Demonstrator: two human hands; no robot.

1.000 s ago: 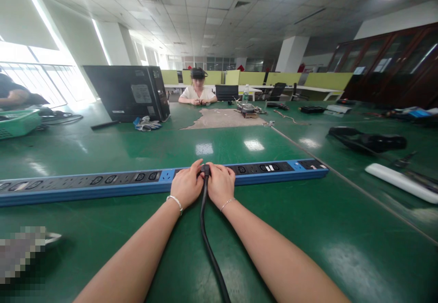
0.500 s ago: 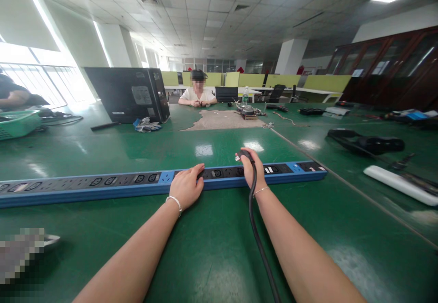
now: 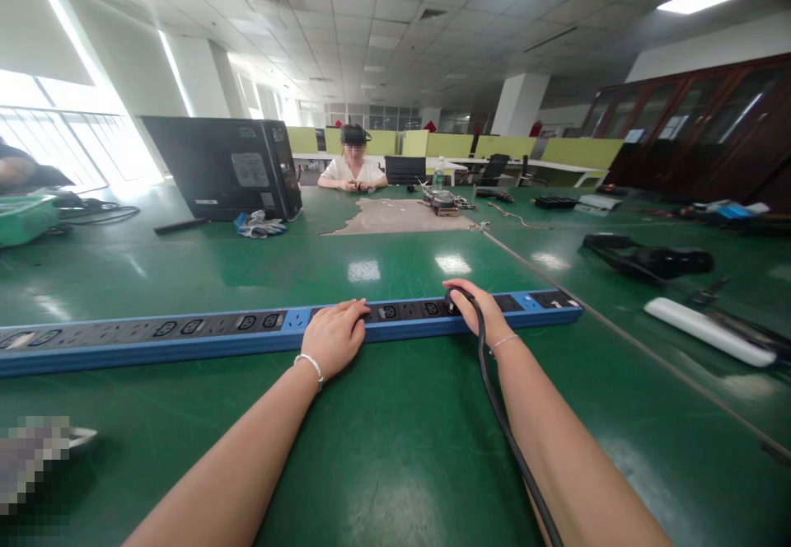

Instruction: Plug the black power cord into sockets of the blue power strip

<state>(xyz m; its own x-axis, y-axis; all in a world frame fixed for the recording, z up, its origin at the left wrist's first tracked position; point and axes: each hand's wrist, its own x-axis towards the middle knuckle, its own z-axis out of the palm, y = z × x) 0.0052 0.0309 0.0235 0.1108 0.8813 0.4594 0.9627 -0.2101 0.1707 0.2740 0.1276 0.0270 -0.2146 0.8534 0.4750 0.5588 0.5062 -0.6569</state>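
Observation:
A long blue power strip (image 3: 383, 333) with black socket panels lies across the green table. My left hand (image 3: 334, 334) holds it near its middle, fingers lying over the top and thumb toward the near side. Between the thumb and fingers of my right hand (image 3: 482, 310) is a black power plug (image 3: 454, 304), close above the sockets to the right. Whether its prongs touch a socket I cannot tell. Its thick black cable (image 3: 494, 399) runs down along my right forearm to the bottom of the view.
A black computer case (image 3: 228, 168) stands back left, with gloves (image 3: 259, 224) beside it. A person (image 3: 353, 164) sits across the table. At right are a white bar-shaped item (image 3: 708, 331) and a black device (image 3: 648, 259). A green basket (image 3: 28, 219) is far left.
My right hand has moved right and turned the plug from pointing left, prongs visible, to down over the strip. My left hand stays on the strip; the view has shifted slightly.

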